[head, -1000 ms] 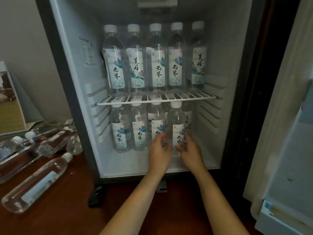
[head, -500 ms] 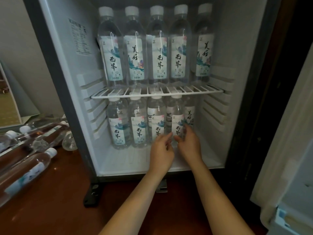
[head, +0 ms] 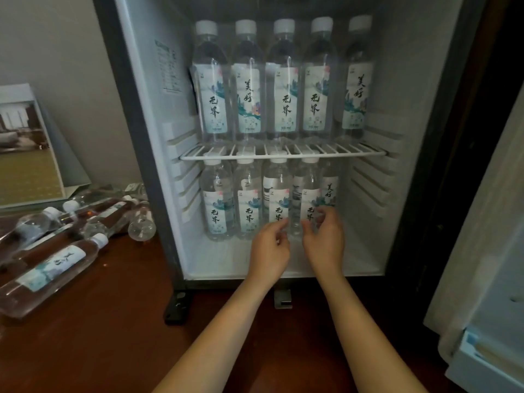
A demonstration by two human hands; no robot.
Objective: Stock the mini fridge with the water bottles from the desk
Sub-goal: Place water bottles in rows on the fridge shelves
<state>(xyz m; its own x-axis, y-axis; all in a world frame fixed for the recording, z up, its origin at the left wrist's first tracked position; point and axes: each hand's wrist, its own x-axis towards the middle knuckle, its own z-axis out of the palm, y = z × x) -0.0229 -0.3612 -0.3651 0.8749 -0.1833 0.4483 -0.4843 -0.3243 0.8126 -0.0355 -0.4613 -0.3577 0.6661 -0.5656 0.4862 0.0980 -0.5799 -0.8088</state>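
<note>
The mini fridge (head: 147,165) stands open on the desk. Several labelled water bottles stand in a row on its white wire shelf (head: 283,156). Another row stands on the floor below it. My left hand (head: 269,246) and my right hand (head: 324,239) flank the lower part of the fourth water bottle (head: 307,194) in that lower row. The curled fingertips of both hands lie on its sides. Several more water bottles (head: 54,265) lie on their sides on the desk to the left of the fridge.
The fridge door (head: 487,279) hangs open at the right. A framed picture (head: 25,154) leans on the wall at the left, behind the lying bottles. The dark wooden desk (head: 113,336) runs along in front of the fridge.
The bottle between my hands has gone further back and now stands in line with the lower row. My hands have drawn slightly apart. The camera has come closer to the fridge.
</note>
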